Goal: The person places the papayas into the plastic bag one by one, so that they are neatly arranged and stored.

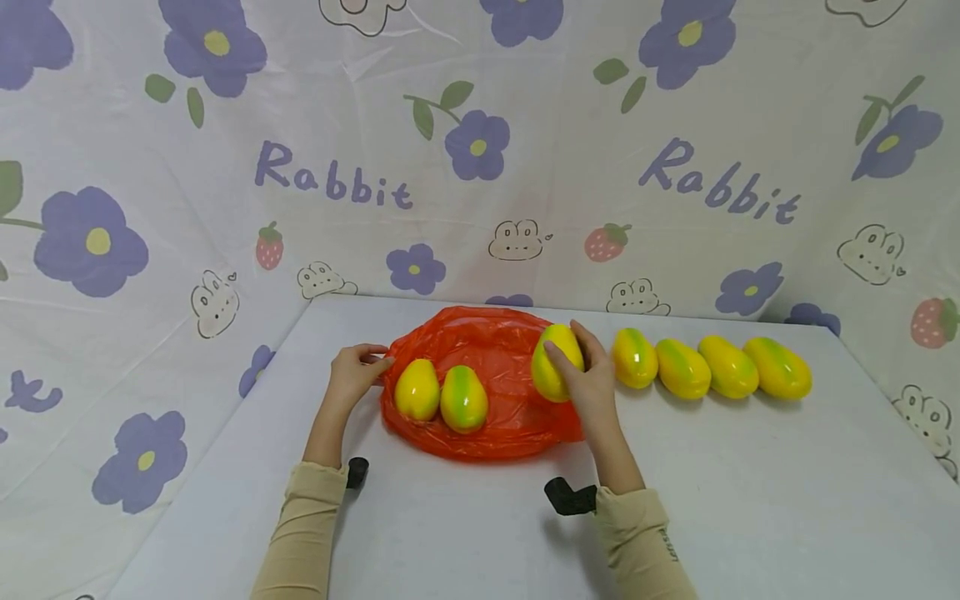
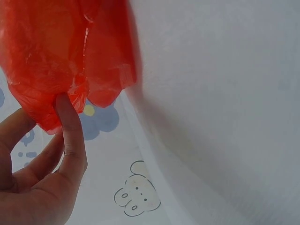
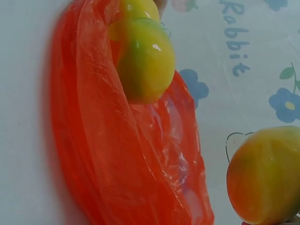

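A red plastic bag lies spread on the white table with its mouth open. My left hand pinches the bag's left edge; in the left wrist view the fingers grip the gathered red film. Two yellow-green mangoes rest inside the bag at its left, one mango beside another mango. My right hand holds a third mango above the bag's right side. That held mango also shows at the right of the right wrist view, where the hand itself is mostly out of frame.
To the right of the bag several mangoes stand in a row, from the nearest mango to the far-right mango. The white table ends at the back against a flower-printed cloth. Black wrist mounts sit at the sleeves.
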`<control>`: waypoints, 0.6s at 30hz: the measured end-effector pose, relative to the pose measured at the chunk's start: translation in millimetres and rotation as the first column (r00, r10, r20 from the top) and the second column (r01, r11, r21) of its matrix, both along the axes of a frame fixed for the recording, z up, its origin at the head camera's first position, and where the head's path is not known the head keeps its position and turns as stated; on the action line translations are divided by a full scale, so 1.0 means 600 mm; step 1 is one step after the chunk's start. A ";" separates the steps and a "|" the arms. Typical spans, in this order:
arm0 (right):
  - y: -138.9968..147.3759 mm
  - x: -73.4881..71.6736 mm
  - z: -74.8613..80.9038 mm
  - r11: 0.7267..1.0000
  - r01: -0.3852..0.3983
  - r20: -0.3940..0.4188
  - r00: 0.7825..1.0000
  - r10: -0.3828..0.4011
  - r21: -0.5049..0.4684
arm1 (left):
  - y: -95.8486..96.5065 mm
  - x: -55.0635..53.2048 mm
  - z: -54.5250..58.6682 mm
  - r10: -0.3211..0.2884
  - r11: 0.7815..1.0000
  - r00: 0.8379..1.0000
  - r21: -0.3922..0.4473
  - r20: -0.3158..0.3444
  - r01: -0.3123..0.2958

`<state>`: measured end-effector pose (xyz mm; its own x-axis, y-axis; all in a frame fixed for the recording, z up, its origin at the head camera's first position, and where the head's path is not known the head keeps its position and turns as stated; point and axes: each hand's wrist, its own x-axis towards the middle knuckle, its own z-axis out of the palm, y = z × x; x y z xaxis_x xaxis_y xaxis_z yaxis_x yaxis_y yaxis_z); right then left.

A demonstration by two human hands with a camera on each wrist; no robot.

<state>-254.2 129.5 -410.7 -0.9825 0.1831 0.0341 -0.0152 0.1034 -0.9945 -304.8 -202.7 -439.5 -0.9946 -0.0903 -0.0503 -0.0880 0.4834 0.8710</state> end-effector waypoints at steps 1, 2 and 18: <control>-0.002 -0.001 -0.001 1.000 -0.001 0.005 1.000 0.001 -0.005 | 0.000 0.000 0.000 0.001 1.000 1.000 0.000 0.001 -0.001; -0.004 -0.002 -0.002 1.000 -0.002 0.010 1.000 0.002 -0.004 | 0.000 0.000 0.001 0.001 1.000 1.000 0.000 0.002 -0.001; -0.044 -0.004 -0.021 0.999 -0.037 0.033 0.999 0.036 0.036 | 0.001 0.002 0.004 -0.008 1.000 1.000 -0.012 0.006 0.008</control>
<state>-256.8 103.4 -423.2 -0.9892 0.1466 0.0081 0.0126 0.1401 -0.9901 -303.9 -202.0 -436.8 -0.9951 -0.0825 -0.0552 -0.0890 0.4946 0.8646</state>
